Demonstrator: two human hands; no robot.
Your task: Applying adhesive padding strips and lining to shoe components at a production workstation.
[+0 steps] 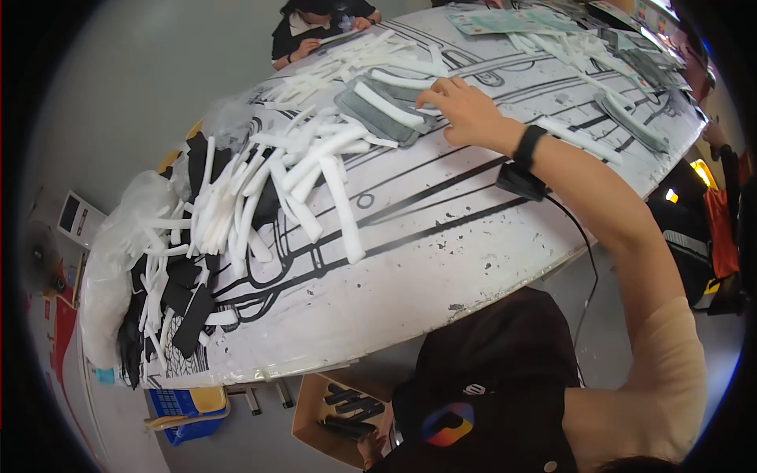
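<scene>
I have the right hand (465,114) at the far middle of the worktop (426,276), its fingers bent down at the right end of a dark grey, flat fabric-like piece (367,118). Whether they grasp it or only rest there, I cannot tell. A second hand (371,449), which I take to be the left, shows in part at the lower edge, beside a brown cardboard box (303,414) of black tube-like pieces (351,426); its grip I cannot make out.

Risks, my judgement: the white foam-like strips (389,106) on the grey piece look loose, so a sideways brush of the fingers could knock one askew. The thin black cable (593,272) drops over the near edge from a small black device (520,182) by the wrist; a long reach could pull it taut or sweep material along. The heaped white strips (319,158) to the left overlap, so drawing one out could drag others with it.

Counts: strips on the grey piece, two; lone white strip (579,140) right of the hand, one; grey-and-white piece (640,132) at far right, one; device, one; cardboard box, one; blue plastic crate (177,404) below the left side, one; co-worker (315,27) at the far side, one. Heaped strips: many, too tangled to number. Black tube-like pieces: several, partly hidden.
</scene>
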